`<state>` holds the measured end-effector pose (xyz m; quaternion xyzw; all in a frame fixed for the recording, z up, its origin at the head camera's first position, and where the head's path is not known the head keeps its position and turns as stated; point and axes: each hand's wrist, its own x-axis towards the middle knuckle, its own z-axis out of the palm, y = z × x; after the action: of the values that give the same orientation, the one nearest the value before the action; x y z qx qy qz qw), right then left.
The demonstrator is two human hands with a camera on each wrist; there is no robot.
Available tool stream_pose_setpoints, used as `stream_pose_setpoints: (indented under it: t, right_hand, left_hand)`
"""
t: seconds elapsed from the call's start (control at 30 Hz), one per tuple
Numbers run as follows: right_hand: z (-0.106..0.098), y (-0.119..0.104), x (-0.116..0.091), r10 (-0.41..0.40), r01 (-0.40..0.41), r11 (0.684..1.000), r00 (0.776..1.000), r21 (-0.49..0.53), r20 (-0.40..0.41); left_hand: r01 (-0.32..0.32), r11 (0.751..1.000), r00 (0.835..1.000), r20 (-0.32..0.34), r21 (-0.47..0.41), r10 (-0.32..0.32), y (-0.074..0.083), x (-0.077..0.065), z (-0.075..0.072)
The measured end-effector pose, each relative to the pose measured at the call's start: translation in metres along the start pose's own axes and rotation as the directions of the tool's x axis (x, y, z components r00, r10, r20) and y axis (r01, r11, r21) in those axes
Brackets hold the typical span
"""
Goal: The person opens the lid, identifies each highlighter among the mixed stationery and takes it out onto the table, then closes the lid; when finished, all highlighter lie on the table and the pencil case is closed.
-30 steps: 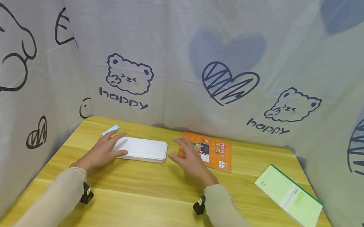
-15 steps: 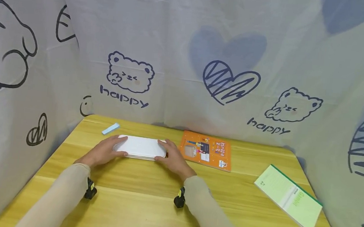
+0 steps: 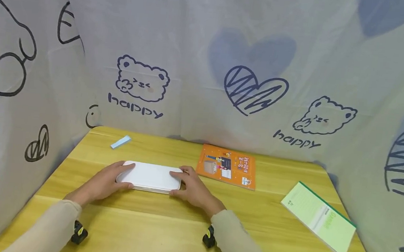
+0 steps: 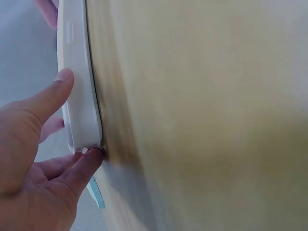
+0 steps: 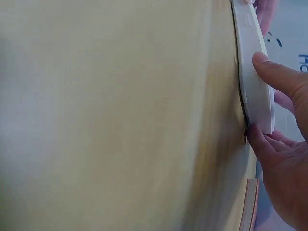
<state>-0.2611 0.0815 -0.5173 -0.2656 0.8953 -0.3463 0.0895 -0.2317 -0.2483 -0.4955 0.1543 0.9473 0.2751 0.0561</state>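
A flat white case [image 3: 151, 175] with rounded corners lies lengthwise between my two hands in the head view. My left hand [image 3: 106, 181] grips its left end, thumb on the front side and fingers at the end and over the top. At the right end, my right hand [image 3: 196, 189] holds it in the same way. The left wrist view shows the thumb against the side of the case [image 4: 81, 96], with fingertips under its end corner. In the right wrist view, the case's side [image 5: 254, 91] sits close over the table, fingertips at its lower corner.
On the wooden table [image 3: 162, 235], a small light-blue strip [image 3: 121, 142] lies at the back left. An orange booklet [image 3: 227, 165] lies right of the case, a pale green notepad [image 3: 319, 218] farther right. A printed cloth [image 3: 196, 113] hangs behind and at both sides.
My right hand has come in from the right and taken hold of the case's right end. Both hands have then brought the case nearer to me and slightly left.
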Motion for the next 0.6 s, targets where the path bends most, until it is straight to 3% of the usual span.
stream_pose_setpoints:
  t: [0.37,0.6]
  right_hand:
    - [0.005,-0.009,-0.044,-0.016,0.014,0.999,0.999,0.041,0.034]
    - [0.011,-0.011,-0.055,-0.025,0.024,0.999,0.999,0.022,0.036]
  left_hand:
    - [-0.059,0.998,0.998,-0.019,-0.007,0.058,0.012,-0.045,0.004]
    - [-0.052,0.999,0.998,-0.021,0.009,0.052,0.014,-0.056,0.008]
